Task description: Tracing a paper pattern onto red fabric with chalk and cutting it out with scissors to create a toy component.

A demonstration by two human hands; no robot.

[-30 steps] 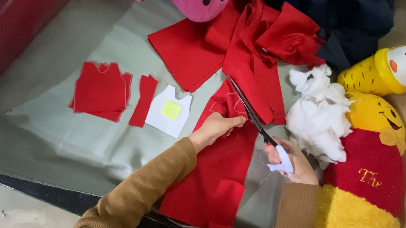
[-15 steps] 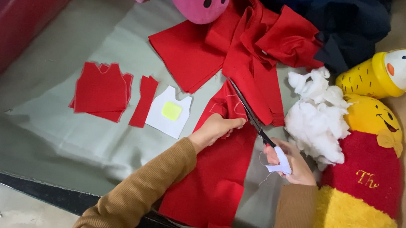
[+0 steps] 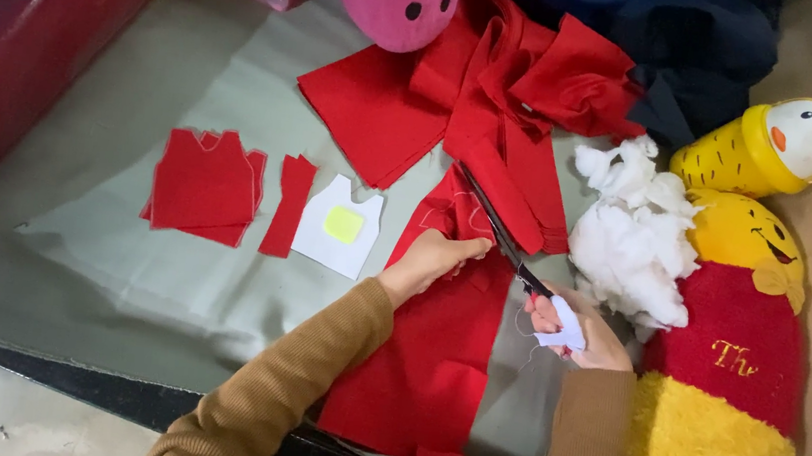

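My left hand (image 3: 431, 261) pins the red felt strip (image 3: 433, 352) flat mid-mat; my right hand (image 3: 576, 328) grips the scissors (image 3: 505, 243), blades barely further along than a second ago, cut creeping forward

The person wears a brown ribbed knit top with long sleeves reaching both wrists; the left hand (image 3: 428, 260) and right hand (image 3: 581, 332) are bare.
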